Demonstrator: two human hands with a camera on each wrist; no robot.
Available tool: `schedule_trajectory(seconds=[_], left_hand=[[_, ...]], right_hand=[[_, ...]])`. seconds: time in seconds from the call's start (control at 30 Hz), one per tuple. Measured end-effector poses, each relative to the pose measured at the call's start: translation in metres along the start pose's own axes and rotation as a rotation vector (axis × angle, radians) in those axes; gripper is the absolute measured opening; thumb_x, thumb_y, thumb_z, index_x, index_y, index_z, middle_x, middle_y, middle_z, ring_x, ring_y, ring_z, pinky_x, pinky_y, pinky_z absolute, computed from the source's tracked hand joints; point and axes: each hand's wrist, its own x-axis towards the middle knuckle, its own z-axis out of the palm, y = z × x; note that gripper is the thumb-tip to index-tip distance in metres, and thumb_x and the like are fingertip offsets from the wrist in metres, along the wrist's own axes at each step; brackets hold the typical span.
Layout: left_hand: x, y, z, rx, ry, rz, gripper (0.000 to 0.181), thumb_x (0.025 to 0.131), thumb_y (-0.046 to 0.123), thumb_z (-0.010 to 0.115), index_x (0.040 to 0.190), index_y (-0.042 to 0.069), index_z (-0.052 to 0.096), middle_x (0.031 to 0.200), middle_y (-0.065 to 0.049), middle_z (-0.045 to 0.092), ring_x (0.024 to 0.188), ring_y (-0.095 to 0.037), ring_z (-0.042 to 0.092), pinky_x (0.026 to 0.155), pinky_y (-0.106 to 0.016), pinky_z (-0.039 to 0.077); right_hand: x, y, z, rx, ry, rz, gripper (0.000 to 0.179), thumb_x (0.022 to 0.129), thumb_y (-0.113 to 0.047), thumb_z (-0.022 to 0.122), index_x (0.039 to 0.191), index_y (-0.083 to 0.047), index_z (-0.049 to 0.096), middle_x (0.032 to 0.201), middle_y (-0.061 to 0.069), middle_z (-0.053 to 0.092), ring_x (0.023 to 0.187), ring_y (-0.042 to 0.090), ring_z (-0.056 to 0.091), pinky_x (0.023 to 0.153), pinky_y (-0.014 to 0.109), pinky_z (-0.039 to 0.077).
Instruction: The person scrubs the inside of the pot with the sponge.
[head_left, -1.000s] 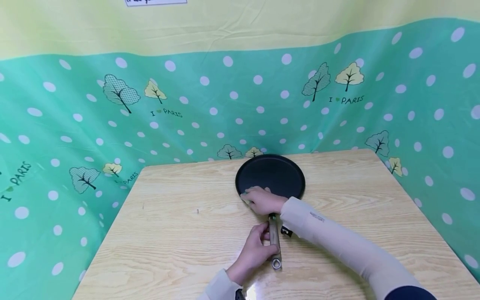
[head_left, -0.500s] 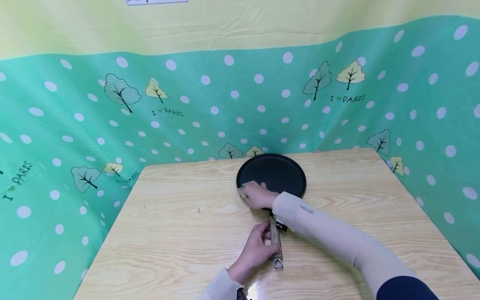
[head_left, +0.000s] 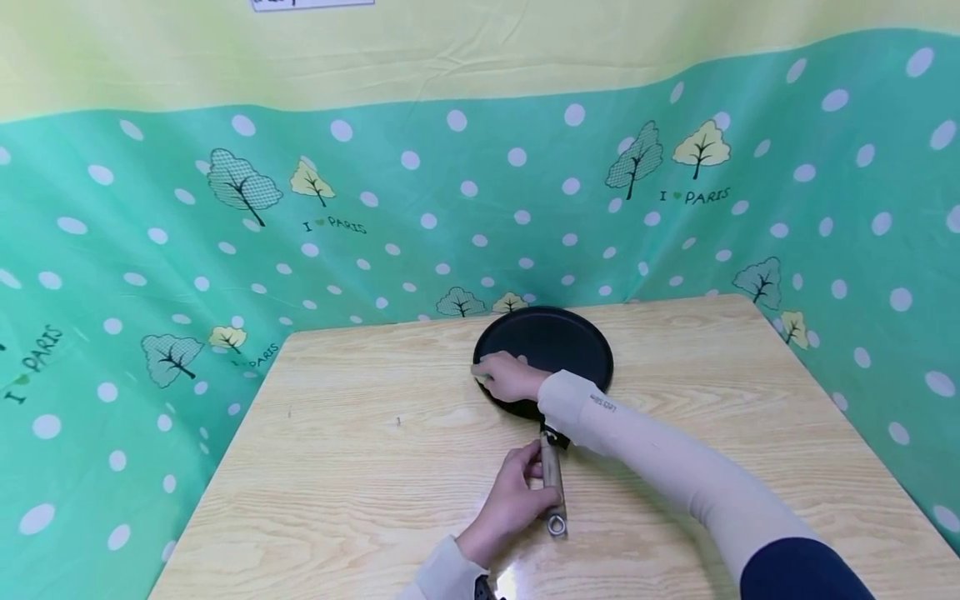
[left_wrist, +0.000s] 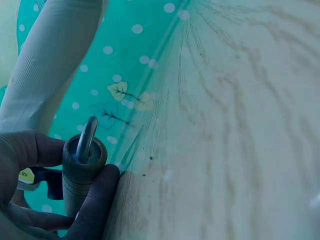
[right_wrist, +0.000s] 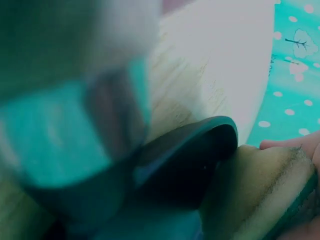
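A green cloth with white dots, printed trees and the words "I PARIS" (head_left: 420, 192) hangs behind and on both sides of a pale, wood-grained tabletop (head_left: 360, 467). A two-tone sponge, yellow and green (right_wrist: 265, 185), touches the round, flat, black pan (head_left: 558, 337) at the rim, between 8 and 9 o'clock. The right hand (head_left: 510, 377) grips the sponge, fingers curled about it; its arm, in a long, pale fabric sleeve with a navy part (head_left: 675, 467), reaches in from 5 o'clock. The left hand (head_left: 513, 496), nearer the person, comes up from 7 o'clock and holds the pan's straight, brownish handle (head_left: 551, 467), thumb and fingers closed on it from either side. The pan lies at the tabletop's 12 o'clock, near the far edge. Its handle points to 6 o'clock and ends in a small, silvery metal ring (head_left: 556, 525) just beyond the left thumb.
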Motion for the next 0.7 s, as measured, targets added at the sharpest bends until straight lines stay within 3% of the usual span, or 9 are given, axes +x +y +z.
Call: schedule_trajectory(seconds=[0.27,0.7], left_hand=[[0.000,0.000,0.000,0.015,-0.001,0.004,0.090,0.068,-0.008,0.074,0.151,-0.017,0.041,0.122,-0.010,0.053,0.105,-0.019,0.056,0.089,-0.025,0.050],[0.000,0.000,-0.001,0.026,-0.007,0.010,0.090,0.068,-0.008,0.074,0.151,-0.017,0.041,0.121,-0.010,0.052,0.104,-0.017,0.055,0.089,-0.025,0.050]], right_hand=[[0.010,0.003,-0.005,0.037,-0.009,0.022,0.047,0.110,-0.010,0.049,0.157,-0.006,0.049,0.165,0.020,0.040,0.155,0.038,0.030,0.122,0.071,0.015],[0.032,0.012,-0.009,0.054,0.021,0.045,0.049,0.110,-0.012,0.051,0.158,-0.005,0.047,0.163,0.017,0.043,0.153,0.037,0.034,0.123,0.068,0.018]])
